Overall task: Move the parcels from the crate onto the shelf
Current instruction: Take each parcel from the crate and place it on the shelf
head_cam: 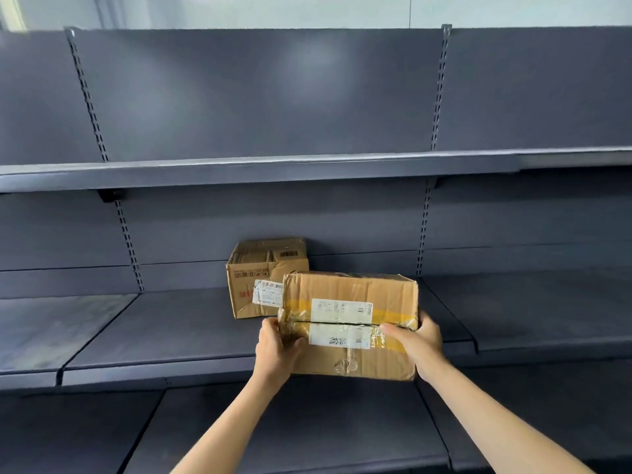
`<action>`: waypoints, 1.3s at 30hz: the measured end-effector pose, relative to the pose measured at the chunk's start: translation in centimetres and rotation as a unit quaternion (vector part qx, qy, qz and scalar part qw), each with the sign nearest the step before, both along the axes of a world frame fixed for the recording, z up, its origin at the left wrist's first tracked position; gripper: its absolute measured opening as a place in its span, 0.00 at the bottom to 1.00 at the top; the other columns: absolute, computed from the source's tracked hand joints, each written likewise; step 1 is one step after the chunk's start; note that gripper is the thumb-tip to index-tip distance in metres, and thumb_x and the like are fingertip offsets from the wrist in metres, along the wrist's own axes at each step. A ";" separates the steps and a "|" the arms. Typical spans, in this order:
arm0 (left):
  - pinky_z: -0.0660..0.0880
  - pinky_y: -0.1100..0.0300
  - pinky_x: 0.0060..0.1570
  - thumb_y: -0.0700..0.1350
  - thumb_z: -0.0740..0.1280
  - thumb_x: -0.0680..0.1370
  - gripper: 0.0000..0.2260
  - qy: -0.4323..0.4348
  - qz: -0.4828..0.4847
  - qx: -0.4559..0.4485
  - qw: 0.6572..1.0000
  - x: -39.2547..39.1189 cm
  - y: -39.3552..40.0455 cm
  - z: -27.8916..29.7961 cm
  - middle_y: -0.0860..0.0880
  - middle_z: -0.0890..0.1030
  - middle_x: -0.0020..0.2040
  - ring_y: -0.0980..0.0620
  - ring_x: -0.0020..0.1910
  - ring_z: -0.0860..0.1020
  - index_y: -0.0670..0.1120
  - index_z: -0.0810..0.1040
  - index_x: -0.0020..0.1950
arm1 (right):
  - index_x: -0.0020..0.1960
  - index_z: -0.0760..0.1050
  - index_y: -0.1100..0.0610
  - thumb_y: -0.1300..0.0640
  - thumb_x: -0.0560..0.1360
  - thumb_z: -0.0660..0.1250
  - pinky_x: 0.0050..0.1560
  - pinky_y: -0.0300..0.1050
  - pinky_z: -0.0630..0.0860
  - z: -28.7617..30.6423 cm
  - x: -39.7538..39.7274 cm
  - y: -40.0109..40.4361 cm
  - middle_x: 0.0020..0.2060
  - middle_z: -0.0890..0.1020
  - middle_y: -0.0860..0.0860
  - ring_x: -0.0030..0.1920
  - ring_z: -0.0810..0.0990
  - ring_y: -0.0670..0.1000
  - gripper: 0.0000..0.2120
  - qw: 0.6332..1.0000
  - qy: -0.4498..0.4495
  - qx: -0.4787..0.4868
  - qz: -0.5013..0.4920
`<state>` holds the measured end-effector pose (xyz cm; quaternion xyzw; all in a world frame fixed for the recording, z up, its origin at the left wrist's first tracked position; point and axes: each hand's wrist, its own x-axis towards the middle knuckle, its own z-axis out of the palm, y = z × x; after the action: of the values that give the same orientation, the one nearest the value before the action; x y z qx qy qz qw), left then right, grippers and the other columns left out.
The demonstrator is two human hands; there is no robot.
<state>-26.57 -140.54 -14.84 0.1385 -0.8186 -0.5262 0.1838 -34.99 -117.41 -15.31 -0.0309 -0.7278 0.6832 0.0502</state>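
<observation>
The taped parcel, creased brown cardboard with yellow tape and white labels, sits at the front edge of the middle shelf, partly overhanging it. The left hand and right hand clasp its two ends, fingers curled round the corners. Behind it to the left, nearer the back panel, a smaller dented carton is already shelved. Placement looks nearly finished; the crate is out of view, so what remains cannot be told

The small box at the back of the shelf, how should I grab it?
Probably grip the small cardboard box by its two short side walls, one hand each, coming from the front. The bigger taped parcel, held in front by left hand and right hand, blocks its right corner.
</observation>
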 end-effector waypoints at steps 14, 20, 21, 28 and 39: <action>0.72 0.51 0.51 0.40 0.68 0.73 0.17 -0.021 0.049 -0.006 0.999 -4.0 7.5 0.3 0.43 0.73 0.55 0.46 0.52 0.72 0.40 0.65 0.57 | 0.51 0.70 0.52 0.59 0.64 0.77 0.38 0.43 0.73 -0.6 -5.0 5.5 0.49 0.80 0.53 0.44 0.77 0.51 0.21 0.999 -0.012 0.023 0.022; 0.69 0.57 0.45 0.40 0.65 0.74 0.12 -0.033 0.037 0.003 0.999 -4.9 8.1 -0.3 0.44 0.73 0.52 0.48 0.49 0.72 0.44 0.64 0.51 | 0.58 0.72 0.56 0.58 0.64 0.77 0.52 0.54 0.78 -0.8 -6.3 6.1 0.53 0.80 0.55 0.51 0.80 0.57 0.26 0.998 -0.021 0.056 0.018; 0.69 0.57 0.44 0.40 0.65 0.74 0.11 -0.030 0.038 0.002 0.999 -5.1 7.9 -0.3 0.44 0.73 0.52 0.49 0.48 0.72 0.44 0.64 0.51 | 0.59 0.72 0.56 0.57 0.63 0.77 0.53 0.56 0.78 -0.7 -6.6 6.0 0.53 0.80 0.55 0.52 0.80 0.57 0.27 0.998 -0.019 0.061 0.019; 0.69 0.58 0.44 0.41 0.64 0.75 0.11 -0.016 0.040 0.015 0.999 -6.9 7.3 -0.6 0.46 0.74 0.51 0.49 0.48 0.73 0.45 0.63 0.52 | 0.58 0.72 0.54 0.59 0.63 0.78 0.45 0.48 0.77 -1.6 -8.1 5.2 0.48 0.81 0.53 0.46 0.79 0.55 0.26 0.999 -0.010 0.040 0.009; 0.68 0.60 0.31 0.44 0.61 0.78 0.10 -0.037 0.042 0.036 0.998 -11.2 6.9 -2.6 0.51 0.74 0.40 0.55 0.38 0.72 0.50 0.60 0.40 | 0.63 0.68 0.56 0.63 0.64 0.77 0.44 0.44 0.72 -3.6 -12.6 4.6 0.46 0.79 0.50 0.43 0.77 0.50 0.31 0.999 0.004 0.034 0.015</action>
<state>-37.74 -133.60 -17.49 0.1988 -0.7988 -0.5417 0.1703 -47.62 -112.77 -18.90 -0.0155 -0.7505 0.6592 0.0434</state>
